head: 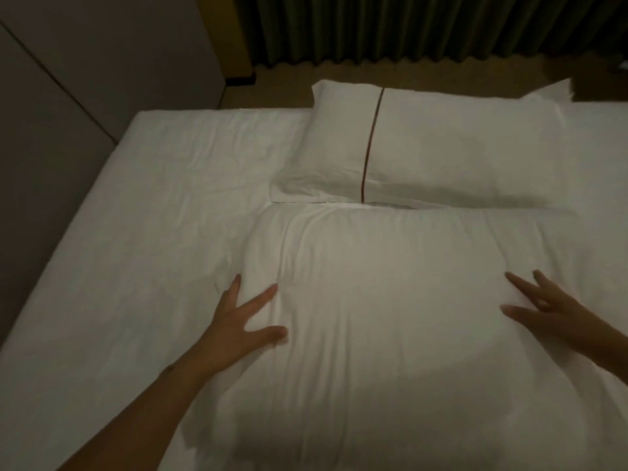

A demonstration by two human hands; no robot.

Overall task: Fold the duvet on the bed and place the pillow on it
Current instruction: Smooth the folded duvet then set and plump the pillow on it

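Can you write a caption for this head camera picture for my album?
Both hands, left and right, press flat on the folded duvet; pillow waits beyond.

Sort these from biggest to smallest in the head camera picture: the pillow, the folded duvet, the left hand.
1. Folded duvet
2. Pillow, farther from the camera, so maybe closer in size than it looks
3. Left hand

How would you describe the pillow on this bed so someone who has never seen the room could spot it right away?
Start at the white bed, then look to its far edge, the side nearest the dark curtain. The pillow lies flat there, just beyond the folded duvet that both hands press on. Unlike the plain white bedding around it, it has one thin dark red stripe across its left end.
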